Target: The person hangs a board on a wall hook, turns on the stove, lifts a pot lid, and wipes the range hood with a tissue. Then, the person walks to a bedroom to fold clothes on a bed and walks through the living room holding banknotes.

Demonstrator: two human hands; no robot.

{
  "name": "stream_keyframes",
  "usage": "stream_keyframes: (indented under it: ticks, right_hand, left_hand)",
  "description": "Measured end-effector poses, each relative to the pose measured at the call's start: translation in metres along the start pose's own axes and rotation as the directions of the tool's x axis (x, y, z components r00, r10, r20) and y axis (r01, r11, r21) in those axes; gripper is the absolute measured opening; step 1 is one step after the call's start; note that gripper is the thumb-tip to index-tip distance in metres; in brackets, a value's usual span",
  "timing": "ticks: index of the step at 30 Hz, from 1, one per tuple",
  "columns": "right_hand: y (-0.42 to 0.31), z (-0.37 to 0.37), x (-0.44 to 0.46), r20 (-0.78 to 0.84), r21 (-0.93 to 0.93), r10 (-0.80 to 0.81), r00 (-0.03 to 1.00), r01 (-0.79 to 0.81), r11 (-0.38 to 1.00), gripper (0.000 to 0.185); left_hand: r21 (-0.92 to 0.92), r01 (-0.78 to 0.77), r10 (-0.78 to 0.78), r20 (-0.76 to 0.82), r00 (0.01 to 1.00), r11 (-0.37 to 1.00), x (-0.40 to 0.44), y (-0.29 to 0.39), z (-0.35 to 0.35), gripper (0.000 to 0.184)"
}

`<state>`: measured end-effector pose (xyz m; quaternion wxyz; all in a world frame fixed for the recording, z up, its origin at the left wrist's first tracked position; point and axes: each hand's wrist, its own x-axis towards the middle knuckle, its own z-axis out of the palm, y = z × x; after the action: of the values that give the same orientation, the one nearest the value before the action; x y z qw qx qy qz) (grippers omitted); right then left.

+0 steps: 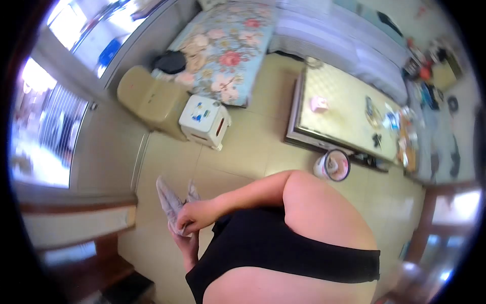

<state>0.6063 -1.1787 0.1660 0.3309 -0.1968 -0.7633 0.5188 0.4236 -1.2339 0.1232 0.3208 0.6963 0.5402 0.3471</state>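
A pale grey piece of cloth [171, 200] hangs between my hands, with two narrow ends sticking up; its exact kind is not clear. My right hand [199, 215] is closed on the cloth, its fingers bunched at the lower part. Just below it, my left hand [186, 242] is also closed against the same cloth, and its fingers are partly hidden behind the right hand. Both hands are held in front of my black top [283, 248], above the tiled floor [228, 162].
A white step stool [205, 114] stands beside a beige chair [152, 96]. A bed with a flowered cover [230, 58] lies beyond. A coffee table [339, 96] holds a pink box [319, 104] and clutter. A waste bin [334, 165] stands by its corner. A door [101, 137] is at left.
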Motion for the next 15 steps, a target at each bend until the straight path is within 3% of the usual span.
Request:
stream_keyframes:
  ticks: [2,3,4,7,10,13,14,15]
  right_hand:
    - [-0.012,-0.014,0.008,-0.179,0.019,-0.018,0.984,0.021,1.0,0.025]
    - [-0.01,-0.021,0.012,-0.206,0.072,0.023,0.978,-0.008,0.997,0.024]
    - [-0.003,-0.026,0.009,-0.232,0.13,0.056,0.971,-0.026,0.991,0.023]
    - [0.014,-0.037,-0.004,-0.631,-0.065,0.089,0.771,-0.168,0.984,0.022]
    - [-0.003,-0.053,-0.039,-0.619,0.127,0.46,0.637,-0.497,0.859,0.03]
    - [0.014,-0.052,-0.083,-0.723,0.424,0.566,0.397,-0.392,0.816,0.038]
    - [0.023,-0.055,-0.099,-0.617,0.691,0.723,0.31,-0.225,0.687,0.046]
    - [0.014,-0.061,-0.112,-0.581,0.788,0.79,0.199,-0.105,0.606,0.048]
  left_hand:
    - [0.091,-0.212,0.196,0.16,0.968,0.973,0.058,-0.021,-0.015,0.045]
    - [0.015,-0.149,0.142,0.226,0.964,0.989,0.082,0.005,-0.02,0.033]
    - [0.067,-0.146,0.114,0.348,0.93,0.987,0.101,0.008,-0.023,0.031]
    - [0.186,-0.079,-0.051,0.607,0.793,0.979,0.151,0.012,-0.024,0.023]
    - [-0.106,-0.182,0.208,0.607,0.767,0.978,0.178,-0.001,0.015,0.025]
    - [-0.19,-0.238,0.304,0.573,0.761,0.953,0.187,0.037,0.061,0.033]
    - [-0.228,-0.247,0.334,0.565,0.754,0.942,0.186,0.057,0.08,0.034]
    - [-0.241,-0.292,0.379,0.607,0.698,0.925,0.185,0.077,0.097,0.037]
